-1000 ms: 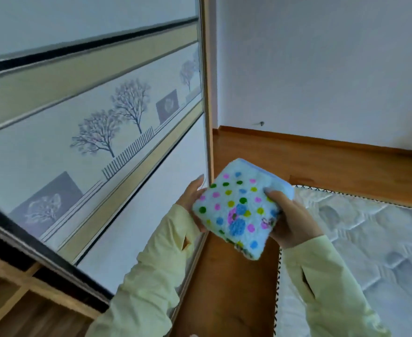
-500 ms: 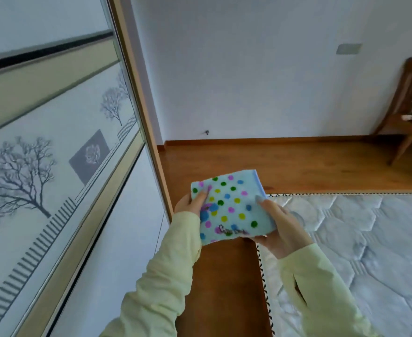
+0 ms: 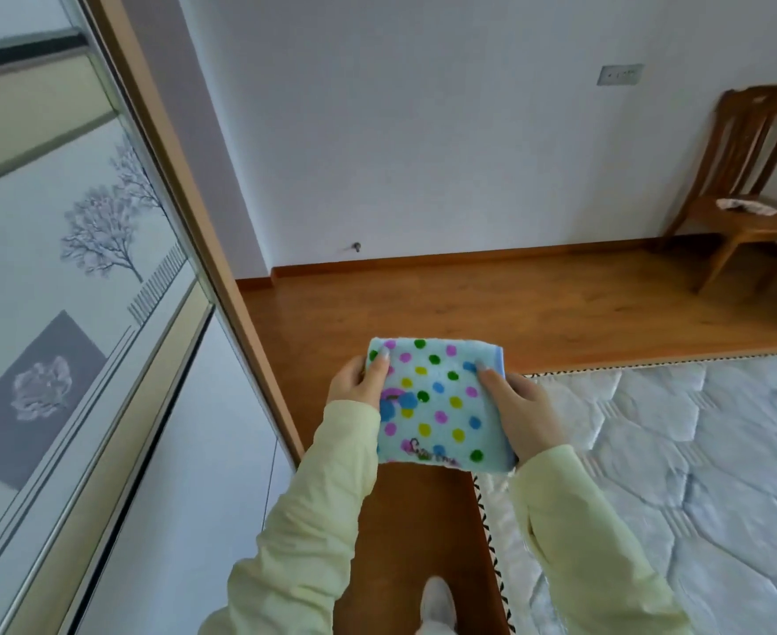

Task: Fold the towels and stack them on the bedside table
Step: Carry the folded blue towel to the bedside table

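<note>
- The view had swung away from the sliding wardrobe door (image 3: 79, 313), which a second earlier filled most of the frame and now kept only to the left. The white wall and wooden floor (image 3: 469, 313) opened across the middle, and a wooden chair (image 3: 753, 185) had come into sight at the upper right.
- The quilted mattress (image 3: 675, 451) took up more of the lower right than before. No bedside surface showed anywhere, so the person was probably turning to carry the towel towards it. The folding of this towel looked finished; stacking was still to come.
- The towel (image 3: 437, 405) had been tilted on a corner a second earlier. Now it was held level at the centre of the frame, over the strip of floor beside the mattress edge and touching neither.
- The left hand (image 3: 359, 382) gripped the towel's left edge with its thumb on top. The right hand (image 3: 519, 414) was clamped on the right edge the same way, with its fingers hidden underneath.
- The towel was a compact folded rectangle of pale blue terry. It was dotted in green, yellow, pink and blue, with a darker blue hem on its right side.
- Small embroidered lettering ran along its near edge, too blurred to read.
</note>
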Demonstrator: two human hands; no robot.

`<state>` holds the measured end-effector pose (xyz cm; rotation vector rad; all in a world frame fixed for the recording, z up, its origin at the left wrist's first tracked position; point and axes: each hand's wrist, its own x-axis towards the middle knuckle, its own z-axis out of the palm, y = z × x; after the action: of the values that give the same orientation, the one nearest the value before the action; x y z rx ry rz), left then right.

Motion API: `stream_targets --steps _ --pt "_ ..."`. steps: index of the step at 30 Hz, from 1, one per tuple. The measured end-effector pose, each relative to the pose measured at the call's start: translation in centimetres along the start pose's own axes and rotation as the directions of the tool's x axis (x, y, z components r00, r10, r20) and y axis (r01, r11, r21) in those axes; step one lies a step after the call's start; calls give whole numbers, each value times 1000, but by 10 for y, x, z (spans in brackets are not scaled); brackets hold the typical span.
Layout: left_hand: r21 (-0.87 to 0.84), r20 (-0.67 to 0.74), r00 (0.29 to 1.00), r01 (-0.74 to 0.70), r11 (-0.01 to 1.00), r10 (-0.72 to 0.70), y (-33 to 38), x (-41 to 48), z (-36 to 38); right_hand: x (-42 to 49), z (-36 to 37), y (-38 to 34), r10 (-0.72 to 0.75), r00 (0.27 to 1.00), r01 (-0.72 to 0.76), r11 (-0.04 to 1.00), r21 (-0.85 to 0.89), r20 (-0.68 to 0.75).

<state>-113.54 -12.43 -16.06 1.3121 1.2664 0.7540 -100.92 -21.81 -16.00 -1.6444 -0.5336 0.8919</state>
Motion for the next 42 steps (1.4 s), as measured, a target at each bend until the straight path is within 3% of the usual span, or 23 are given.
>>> stream_targets --steps 7,18,25,31,42 --pt "47 -88 996 24 999 -20 34 98 30 107 15 -36 -37 998 34 996 -81 -41" --pt "-42 -144 982 120 992 -125 88 217 49 240 46 -89 26 998 -22 998 -51 62" --pt "-46 -88 990 104 993 -108 106 310 57 315 75 -111 61 998 -61 998 22 23" --pt "-21 -40 999 -35 999 34 135 400 71 387 95 -131 4 997 0 998 56 -82" --pt "25 172 980 -107 994 102 169 514 136 485 81 -154 44 963 -8 991 136 -265"
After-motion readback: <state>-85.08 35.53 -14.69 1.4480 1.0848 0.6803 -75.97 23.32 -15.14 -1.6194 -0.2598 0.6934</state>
